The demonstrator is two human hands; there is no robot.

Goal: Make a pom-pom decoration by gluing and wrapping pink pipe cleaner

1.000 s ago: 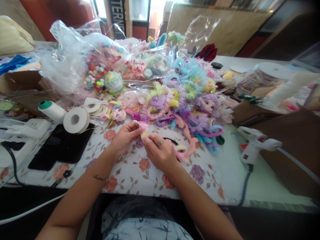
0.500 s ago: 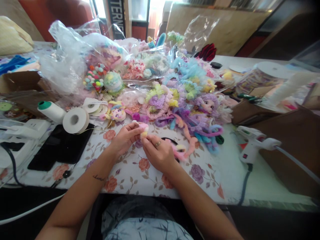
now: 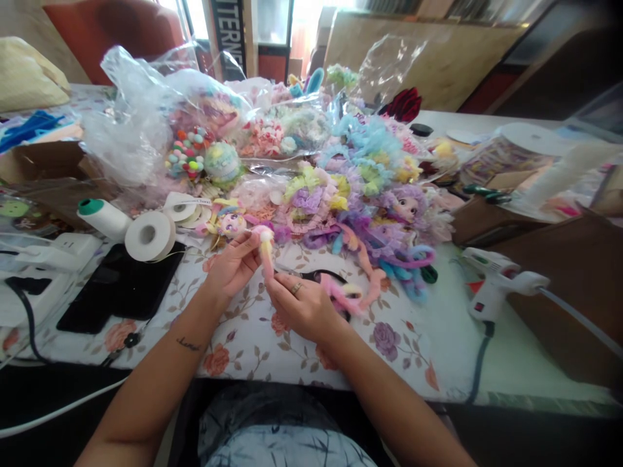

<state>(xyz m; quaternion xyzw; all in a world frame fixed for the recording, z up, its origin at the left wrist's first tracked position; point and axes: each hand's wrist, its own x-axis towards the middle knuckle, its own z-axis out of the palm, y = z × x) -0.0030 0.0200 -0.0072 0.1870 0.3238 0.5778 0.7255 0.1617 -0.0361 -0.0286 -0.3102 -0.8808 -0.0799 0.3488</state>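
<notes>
A fuzzy pink-and-yellow pipe cleaner (image 3: 266,250) stretches between my hands above the flowered cloth. My left hand (image 3: 239,264) pinches its upper end, where it is bunched with a whitish tip. Lower down, my right hand (image 3: 302,299), wearing a ring, has its fingers closed on the strip. Beyond the right hand lie looped pink fuzzy lengths (image 3: 348,295), and whether they join the held piece I cannot tell. Black-handled scissors (image 3: 335,277) rest partly hidden behind that hand. A small doll head (image 3: 232,224) with yellow trim lies just past my left fingers.
Pastel ruffles (image 3: 311,194), plastic bags and a purple-haired doll head (image 3: 405,204) pile up at the back. On the left are a black phone (image 3: 131,285), a tape roll (image 3: 150,237) and a thread cone (image 3: 104,217). A white glue gun (image 3: 491,279) stands right, beside a cardboard box (image 3: 559,285).
My hands have drawn slightly apart and to the left, so more of the pipe cleaner shows between them. More of the scissors is now visible.
</notes>
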